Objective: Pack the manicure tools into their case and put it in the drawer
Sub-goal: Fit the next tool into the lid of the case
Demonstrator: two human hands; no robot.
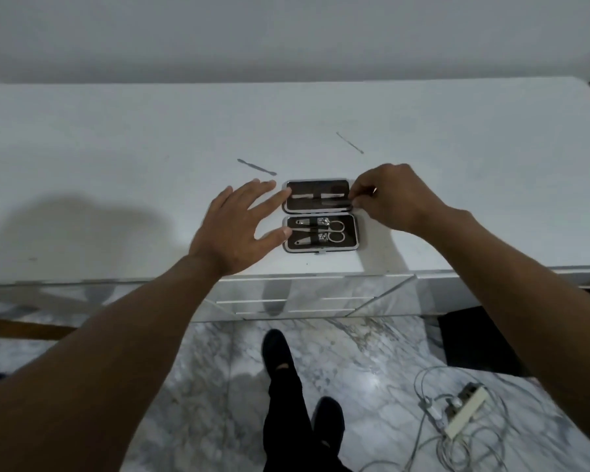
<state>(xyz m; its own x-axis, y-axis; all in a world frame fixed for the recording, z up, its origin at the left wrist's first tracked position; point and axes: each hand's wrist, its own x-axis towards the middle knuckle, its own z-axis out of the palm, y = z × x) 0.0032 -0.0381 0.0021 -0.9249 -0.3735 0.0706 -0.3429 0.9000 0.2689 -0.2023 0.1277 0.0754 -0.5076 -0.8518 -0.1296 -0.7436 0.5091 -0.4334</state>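
Observation:
A black manicure case (349,241) lies open flat on the white dresser top (116,158). Its near half holds two clippers and small scissors (334,231). Its far half holds a thin metal tool (315,196). My left hand (239,229) is spread, fingertips resting on the case's left edge. My right hand (385,195) pinches a dark thin tool (336,202) at the far half's right edge, laying it across that half. Two slim metal tools lie loose on the top: a cuticle pusher (257,166) beyond my left hand and a thin pick (350,143) further back.
The dresser's mirrored drawer fronts (307,298) are shut below the front edge. On the marble floor lie a power strip with tangled cables (464,413) and a dark mat (474,338). My legs and dark shoes (280,352) stand near the drawers.

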